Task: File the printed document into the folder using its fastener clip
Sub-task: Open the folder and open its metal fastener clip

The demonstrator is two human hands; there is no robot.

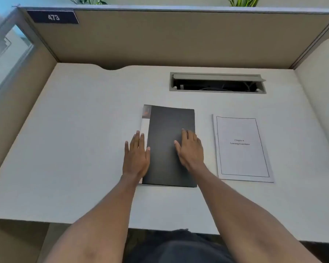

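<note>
A dark grey folder (167, 128) lies closed and flat in the middle of the white desk (74, 139), with a pale strip showing along its left edge. My left hand (136, 156) rests flat at that left edge, fingers apart, thumb on the cover. My right hand (190, 149) lies flat on the cover's right side, fingers spread, holding nothing. The printed document (242, 149), white with a black border and a short centred title, lies flat on the desk to the right of the folder, apart from both hands. No fastener clip is visible.
An open cable tray (217, 84) is recessed in the desk behind the folder. Beige partition walls (160, 38) enclose the desk at the back and both sides. A dark label reading 473 (53, 17) sits at the top left.
</note>
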